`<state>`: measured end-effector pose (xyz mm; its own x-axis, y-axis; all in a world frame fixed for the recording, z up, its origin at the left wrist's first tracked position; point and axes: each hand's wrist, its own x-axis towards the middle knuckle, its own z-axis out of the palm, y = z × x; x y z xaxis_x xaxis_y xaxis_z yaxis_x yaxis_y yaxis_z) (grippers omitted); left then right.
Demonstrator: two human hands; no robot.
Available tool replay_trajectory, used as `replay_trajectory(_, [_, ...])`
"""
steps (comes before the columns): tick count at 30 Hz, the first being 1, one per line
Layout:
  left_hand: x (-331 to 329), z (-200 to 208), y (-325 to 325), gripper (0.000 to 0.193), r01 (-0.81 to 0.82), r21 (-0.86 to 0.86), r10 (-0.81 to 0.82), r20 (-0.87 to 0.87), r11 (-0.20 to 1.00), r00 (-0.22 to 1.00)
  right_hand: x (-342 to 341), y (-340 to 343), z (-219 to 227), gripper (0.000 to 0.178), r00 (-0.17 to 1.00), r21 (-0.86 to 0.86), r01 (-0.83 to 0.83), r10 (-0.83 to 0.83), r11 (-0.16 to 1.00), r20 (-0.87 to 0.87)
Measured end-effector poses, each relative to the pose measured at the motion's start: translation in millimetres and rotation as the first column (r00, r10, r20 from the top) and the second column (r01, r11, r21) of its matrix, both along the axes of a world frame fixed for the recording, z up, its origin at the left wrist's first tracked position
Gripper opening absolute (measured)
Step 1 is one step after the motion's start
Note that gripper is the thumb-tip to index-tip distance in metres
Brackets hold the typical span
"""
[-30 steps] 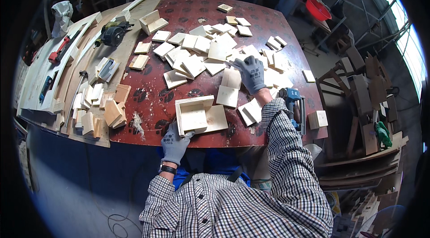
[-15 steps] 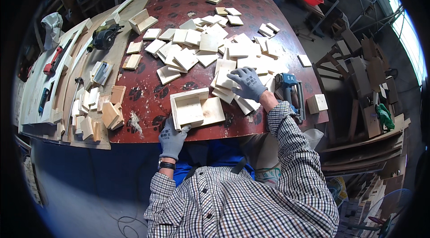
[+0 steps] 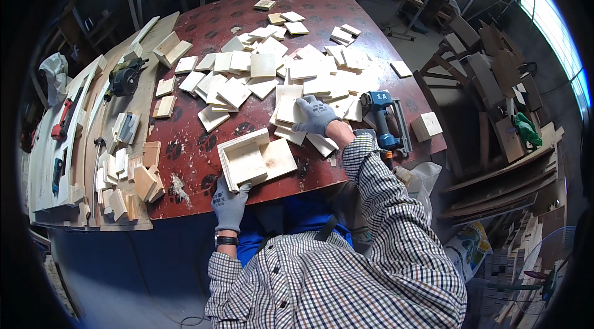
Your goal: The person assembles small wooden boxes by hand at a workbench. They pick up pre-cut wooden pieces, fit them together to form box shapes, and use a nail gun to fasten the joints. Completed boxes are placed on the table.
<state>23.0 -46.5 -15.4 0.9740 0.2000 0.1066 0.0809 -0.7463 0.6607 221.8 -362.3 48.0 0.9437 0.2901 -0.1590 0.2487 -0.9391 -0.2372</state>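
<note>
Currently, the left hand (image 3: 229, 205) grips the near-left corner of an open box (image 3: 245, 165) on the counter (image 3: 197, 163); the right hand (image 3: 317, 116), beyond the box and apart, touches a board (image 3: 288, 107), grip unclear. The box's walls look joined; loose boards (image 3: 263, 66) past it remain unassembled.

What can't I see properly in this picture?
All in the head view:
- Some fingertips of the left hand: hidden by the wooden box.
- Wood right under the right hand: covered by that glove.
- Edges of the brightest wood pieces: washed out by glare.
- Most of the blue trousers: hidden by the checked shirt.
</note>
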Motion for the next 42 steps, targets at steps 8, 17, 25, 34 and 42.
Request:
replay_trajectory(8, [0.2, 4.9, -1.6, 0.057, 0.026, -0.059, -0.025, 0.019, 0.998, 1.000, -5.4, -4.1, 8.8, 0.105, 0.991, 0.157, 0.094, -0.078, 0.983, -0.107])
replay_trajectory(17, [-1.2, 9.0, -1.1, 0.066, 0.054, -0.037, -0.053, 0.027, 0.998, 0.998, -60.8, 18.8, 5.6, 0.090, 0.874, 0.548, -0.034, -0.242, 0.836, 0.422])
replay_trajectory(25, [-0.9, 7.5, -2.1, 0.054, 0.025, -0.006, -0.025, 0.025, 1.000, 0.999, -142.2, 75.9, 5.7, 0.089, 0.837, 0.446, -0.417, 0.143, 0.792, 0.528])
replay_trajectory(34, [0.6, 8.6, -1.2, 0.061, 0.032, 0.049, -0.032, -0.005, 0.998, 0.999, -140.2, 104.4, -10.6, 0.080, 0.853, 0.402, -0.399, 0.172, 0.824, 0.493])
replay_trajectory(42, [-0.2, -2.7, 1.2, 0.063, 0.049, 0.032, -0.051, 0.075, 0.998, 0.996, -148.2, 95.1, -36.5, 0.085, 0.895, 0.562, -0.240, -0.044, 0.792, 0.445])
